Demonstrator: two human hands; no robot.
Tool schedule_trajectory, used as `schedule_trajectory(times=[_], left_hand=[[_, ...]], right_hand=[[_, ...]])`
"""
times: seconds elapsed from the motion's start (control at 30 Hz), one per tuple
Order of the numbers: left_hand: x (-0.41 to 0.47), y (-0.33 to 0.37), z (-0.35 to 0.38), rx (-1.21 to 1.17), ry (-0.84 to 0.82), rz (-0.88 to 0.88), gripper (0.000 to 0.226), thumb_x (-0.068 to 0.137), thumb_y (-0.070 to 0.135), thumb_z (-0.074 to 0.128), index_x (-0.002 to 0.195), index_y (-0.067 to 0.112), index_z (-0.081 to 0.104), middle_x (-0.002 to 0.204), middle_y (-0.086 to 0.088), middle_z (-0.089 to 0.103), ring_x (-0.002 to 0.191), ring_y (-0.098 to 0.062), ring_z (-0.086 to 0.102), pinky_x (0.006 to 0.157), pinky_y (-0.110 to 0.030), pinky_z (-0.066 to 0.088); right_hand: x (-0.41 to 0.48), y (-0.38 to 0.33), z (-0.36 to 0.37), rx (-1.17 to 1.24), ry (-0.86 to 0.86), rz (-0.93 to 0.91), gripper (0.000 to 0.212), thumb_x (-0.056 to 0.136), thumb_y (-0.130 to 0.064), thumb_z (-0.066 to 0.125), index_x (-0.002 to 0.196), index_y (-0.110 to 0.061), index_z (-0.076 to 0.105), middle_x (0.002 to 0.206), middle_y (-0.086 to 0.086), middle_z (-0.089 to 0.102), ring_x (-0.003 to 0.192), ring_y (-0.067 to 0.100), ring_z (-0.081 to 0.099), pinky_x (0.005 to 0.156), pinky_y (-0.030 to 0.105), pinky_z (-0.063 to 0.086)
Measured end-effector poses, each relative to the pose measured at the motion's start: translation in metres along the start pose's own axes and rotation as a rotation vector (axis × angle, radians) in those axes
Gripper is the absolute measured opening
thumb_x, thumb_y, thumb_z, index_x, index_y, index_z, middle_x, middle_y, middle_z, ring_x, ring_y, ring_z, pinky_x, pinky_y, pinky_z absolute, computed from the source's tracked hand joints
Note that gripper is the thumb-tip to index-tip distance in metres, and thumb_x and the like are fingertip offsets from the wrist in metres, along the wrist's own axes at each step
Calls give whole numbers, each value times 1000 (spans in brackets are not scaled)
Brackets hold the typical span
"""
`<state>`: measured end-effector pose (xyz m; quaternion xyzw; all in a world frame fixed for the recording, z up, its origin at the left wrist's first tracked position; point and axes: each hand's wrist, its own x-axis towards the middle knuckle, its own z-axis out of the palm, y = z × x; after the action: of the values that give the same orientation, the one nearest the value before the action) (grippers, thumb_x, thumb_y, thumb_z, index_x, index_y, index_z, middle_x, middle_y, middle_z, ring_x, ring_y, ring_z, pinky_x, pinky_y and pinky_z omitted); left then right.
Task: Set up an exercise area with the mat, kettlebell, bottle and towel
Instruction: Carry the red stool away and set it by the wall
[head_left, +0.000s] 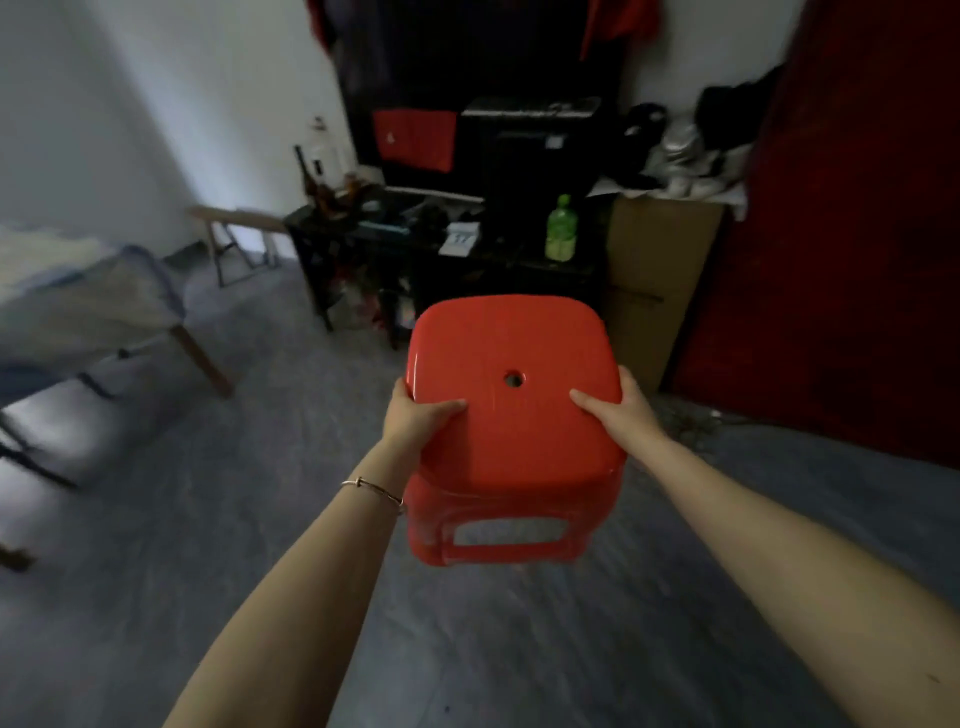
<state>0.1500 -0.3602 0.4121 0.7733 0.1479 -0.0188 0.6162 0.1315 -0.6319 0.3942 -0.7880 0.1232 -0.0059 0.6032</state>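
Clasping a red plastic stool at its seat edges, left hand and right hand faced the green bottle — straight ahead on the dark counter, nearer the right hand.

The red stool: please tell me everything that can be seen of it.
The red stool looks like glossy moulded plastic. Its seat is square with rounded corners and has a small round hole in the middle. Below the seat, a side panel with a rectangular opening is visible. It appears to be carried above the grey floor, upright, seat toward the camera. The left hand and right hand grip opposite seat edges, thumbs on top. Nothing else touches it.
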Motion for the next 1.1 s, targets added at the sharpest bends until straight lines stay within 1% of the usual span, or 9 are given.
schedule_trajectory(times=[0.13,0.23,0.37,0.47,0.6,0.77,0.87,1.0,1.1], left_hand=[[-39,33,113,40,-161,56,85,50,28,89,124,14,50,119,-8,63,104,-27,62,93,-46,52],[-79,52,210,65,-301,94,82,56,23,90,127,11,49,122,-10,61,107,-28,61,95,-45,51],[-150,65,349,70,-466,100,87,57,19,89,131,9,45,123,-7,59,110,-28,59,97,-42,49],[-211,66,446,36,-568,85,82,57,15,89,127,8,48,120,-9,60,110,-28,60,97,-40,49],[-286,61,567,29,-706,39,80,57,14,89,127,9,50,124,-8,61,111,-27,60,99,-42,48],[-363,59,718,50,-865,-25,80,59,15,88,129,8,49,124,-12,63,109,-27,61,98,-40,48],[-391,59,807,101,-941,-48,82,58,21,89,129,8,49,122,-9,63,108,-27,62,98,-41,49],[-413,68,921,139,-1006,-69,100,43,35,91,130,13,48,123,-7,63,108,-26,63,98,-45,49],[-431,87,1002,148,-1023,-49,86,58,22,88,132,13,45,126,-8,61,109,-26,62,99,-44,49]], right_hand=[[-42,25,-124,25,221,19,80,60,-53,79,129,-30,46,118,-2,64,105,19,62,98,43,48],[-75,55,-222,14,350,48,81,66,-48,80,135,-26,43,121,-1,64,107,19,62,98,40,47],[-126,110,-361,-32,500,115,96,51,-70,72,134,-33,41,121,-5,64,109,19,62,99,43,47],[-172,142,-455,-69,600,176,98,54,-72,70,138,-34,37,127,-7,61,115,18,59,101,44,45],[-228,180,-567,-92,702,255,87,68,-61,71,142,-34,33,130,-4,58,117,22,57,102,46,44],[-268,233,-699,-100,830,330,79,76,-50,72,143,-31,33,133,0,56,120,25,54,102,40,42],[-273,269,-774,-127,892,397,82,75,-55,71,143,-32,33,135,1,56,122,26,53,104,45,41],[-263,313,-870,-127,906,484,89,70,-70,63,144,-38,25,137,-1,54,122,27,53,103,51,41],[-248,340,-941,-84,953,510,90,67,-71,64,143,-43,23,136,-2,54,120,26,55,101,52,43]])
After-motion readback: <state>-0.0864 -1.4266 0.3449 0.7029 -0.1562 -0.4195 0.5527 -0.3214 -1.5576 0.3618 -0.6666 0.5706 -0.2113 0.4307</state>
